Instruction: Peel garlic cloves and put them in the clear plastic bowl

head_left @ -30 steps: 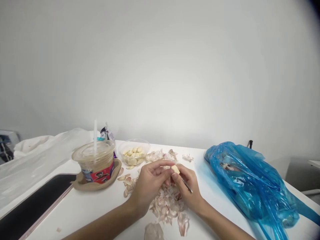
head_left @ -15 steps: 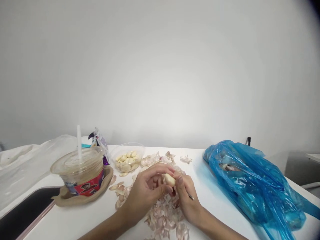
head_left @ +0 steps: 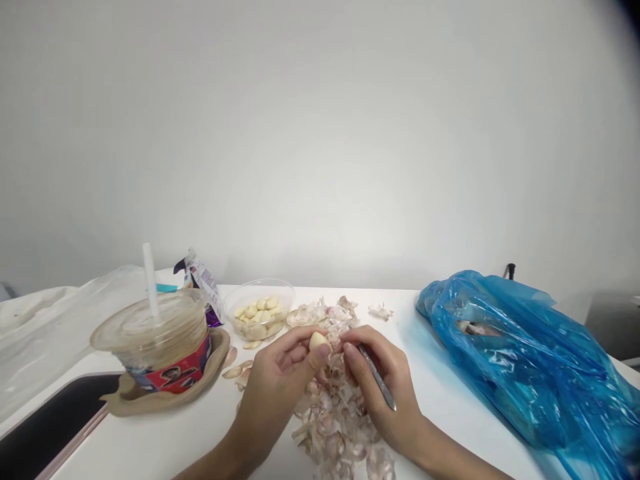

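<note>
Between the thumb and fingers of my left hand (head_left: 277,383) is a peeled garlic clove (head_left: 317,341), pale and smooth. My right hand (head_left: 387,387) is closed around a slim metal tool, perhaps a small knife (head_left: 377,378), whose end sticks out past the palm; its tip is hidden. The right fingertips sit just right of the clove, apart from it. Papery garlic skins (head_left: 333,427) lie heaped on the table below both hands. Behind the left hand, a clear plastic bowl (head_left: 260,287) holds several peeled cloves (head_left: 260,313).
A lidded plastic cup (head_left: 165,347) with a straw stands on a brown cardboard holder (head_left: 210,377) at the left, beside a dark-screened phone (head_left: 55,417). A crinkled purple-and-white wrapper (head_left: 203,287) is behind the cup. At the right lies a blue plastic bag (head_left: 525,373).
My hands have drawn apart, the left keeping the clove. My right hand has turned, so more of the metal tool shows. The view has shifted slightly.
</note>
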{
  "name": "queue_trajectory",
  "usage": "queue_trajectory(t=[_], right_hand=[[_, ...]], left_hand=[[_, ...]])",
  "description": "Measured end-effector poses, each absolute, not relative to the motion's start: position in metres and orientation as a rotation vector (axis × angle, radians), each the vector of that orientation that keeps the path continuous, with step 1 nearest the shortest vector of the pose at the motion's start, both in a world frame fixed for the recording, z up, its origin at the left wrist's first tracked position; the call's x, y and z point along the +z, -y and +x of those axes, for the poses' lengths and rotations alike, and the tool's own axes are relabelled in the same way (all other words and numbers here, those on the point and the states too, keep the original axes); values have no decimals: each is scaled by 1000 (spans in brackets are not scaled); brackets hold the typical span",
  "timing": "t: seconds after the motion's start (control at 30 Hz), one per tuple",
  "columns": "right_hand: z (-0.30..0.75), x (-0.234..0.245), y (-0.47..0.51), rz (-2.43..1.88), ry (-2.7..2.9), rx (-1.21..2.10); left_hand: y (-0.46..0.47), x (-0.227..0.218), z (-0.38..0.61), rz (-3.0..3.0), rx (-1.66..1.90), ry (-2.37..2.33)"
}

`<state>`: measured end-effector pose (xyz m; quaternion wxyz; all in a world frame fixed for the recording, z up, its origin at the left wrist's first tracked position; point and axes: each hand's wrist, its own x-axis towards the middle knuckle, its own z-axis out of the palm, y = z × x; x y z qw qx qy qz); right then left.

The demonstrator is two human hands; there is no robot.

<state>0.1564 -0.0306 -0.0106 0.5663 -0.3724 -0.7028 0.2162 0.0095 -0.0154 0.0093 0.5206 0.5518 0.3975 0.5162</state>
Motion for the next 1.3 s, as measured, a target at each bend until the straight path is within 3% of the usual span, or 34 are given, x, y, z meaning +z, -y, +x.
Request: queue_trajectory(t=[0.33, 0.6, 0.8, 1.3], right_hand=[[158, -10, 26, -853, 1583, 456], [157, -18, 23, -633, 1376, 732], [158, -20, 27, -748, 1415, 516], [162, -13, 28, -648, 1588, 394]], left_hand=[[16, 1, 14, 1015, 1032, -711], [17, 0, 16, 964, 988, -634], [16, -6, 14, 839, 1008, -622], [14, 1, 17, 612, 1044, -601]])
